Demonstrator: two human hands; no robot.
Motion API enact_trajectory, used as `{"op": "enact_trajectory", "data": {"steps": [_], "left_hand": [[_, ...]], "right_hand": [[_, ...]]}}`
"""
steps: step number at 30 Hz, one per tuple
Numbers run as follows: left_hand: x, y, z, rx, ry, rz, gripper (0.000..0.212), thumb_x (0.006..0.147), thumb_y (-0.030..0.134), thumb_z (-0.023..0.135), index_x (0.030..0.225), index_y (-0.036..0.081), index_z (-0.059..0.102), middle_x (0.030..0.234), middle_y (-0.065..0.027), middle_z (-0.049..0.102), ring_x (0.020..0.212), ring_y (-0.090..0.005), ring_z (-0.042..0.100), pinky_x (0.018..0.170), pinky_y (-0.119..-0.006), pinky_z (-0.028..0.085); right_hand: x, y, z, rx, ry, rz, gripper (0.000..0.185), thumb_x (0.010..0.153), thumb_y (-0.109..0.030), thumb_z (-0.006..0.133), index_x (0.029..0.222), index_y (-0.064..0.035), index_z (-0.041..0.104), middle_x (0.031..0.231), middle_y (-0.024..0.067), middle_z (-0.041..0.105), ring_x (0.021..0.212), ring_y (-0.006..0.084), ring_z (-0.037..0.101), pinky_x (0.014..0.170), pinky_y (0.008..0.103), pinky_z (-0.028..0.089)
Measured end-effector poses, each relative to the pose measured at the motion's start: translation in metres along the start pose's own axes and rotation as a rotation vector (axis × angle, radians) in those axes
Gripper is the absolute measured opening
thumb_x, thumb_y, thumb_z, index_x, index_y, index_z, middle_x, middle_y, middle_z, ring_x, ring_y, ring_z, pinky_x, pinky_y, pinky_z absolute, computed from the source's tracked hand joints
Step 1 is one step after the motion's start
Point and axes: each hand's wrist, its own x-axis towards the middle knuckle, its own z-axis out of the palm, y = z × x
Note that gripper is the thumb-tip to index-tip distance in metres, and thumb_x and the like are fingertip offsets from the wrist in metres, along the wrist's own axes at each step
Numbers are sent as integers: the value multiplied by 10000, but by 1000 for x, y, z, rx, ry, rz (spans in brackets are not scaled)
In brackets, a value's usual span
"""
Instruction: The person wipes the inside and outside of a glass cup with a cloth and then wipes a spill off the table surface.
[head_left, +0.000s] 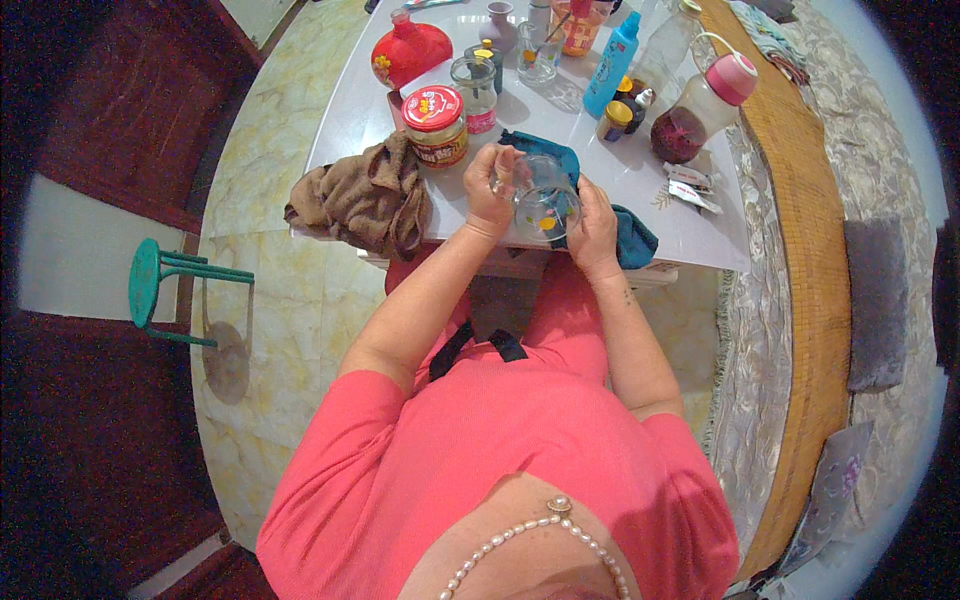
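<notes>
A clear glass mug (546, 202) with small coloured decorations is held tilted above the table's near edge. My left hand (491, 186) grips it at its left side, by the handle. My right hand (594, 225) supports the mug's right side, with a teal cloth (634, 238) beside and behind it. More teal cloth lies on the table behind the mug. To the left of my left hand are a brown towel (367, 196), bunched over the table's edge, and a jar with a red lid (435, 124).
On the white table (540, 112) stand a red vase (409, 52), an open glass jar (474, 90), another glass mug (537, 64), a blue bottle (611, 67) and a pink-capped bottle of dark liquid (679, 133). White packets (691, 195) lie right. A green stool (146, 283) is at left.
</notes>
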Motion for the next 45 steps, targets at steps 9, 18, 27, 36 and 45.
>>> {"op": "enact_trajectory", "data": {"steps": [9,18,27,36,45], "left_hand": [[0,-6,-5,213,32,-68,424,923,391,457,781,22,610,709,-32,565,674,-139,517,641,-286,412],[2,-1,-3,-4,19,-236,405,917,391,487,728,38,547,636,-20,525,578,-89,497,529,-249,407],[-3,-34,-6,9,-88,-201,414,907,400,501,728,31,553,647,-24,535,608,-98,488,525,-257,411],[-1,-24,-6,-305,-26,-472,427,845,448,574,901,24,561,734,-67,579,563,-188,600,496,-308,505],[2,-20,-6,-321,-3,-523,471,835,484,569,836,14,541,664,-70,563,554,-202,608,485,-319,508]], "right_hand": [[3,-8,-7,41,-103,98,448,740,19,458,1188,31,445,1077,235,543,1002,405,502,864,455,408],[5,-11,-13,56,-133,71,458,713,12,477,1170,23,449,1086,225,533,1028,402,479,882,450,398],[-14,7,-56,-265,-277,35,307,777,-95,537,1074,-27,570,1130,125,545,1068,313,482,909,427,378],[-29,16,-81,-652,-161,217,303,788,-168,605,1069,-54,589,1164,103,488,1088,313,417,899,440,359],[-23,-13,-67,-430,-282,114,481,732,-270,683,1123,-33,533,1108,136,500,1006,320,479,843,413,405]]}}
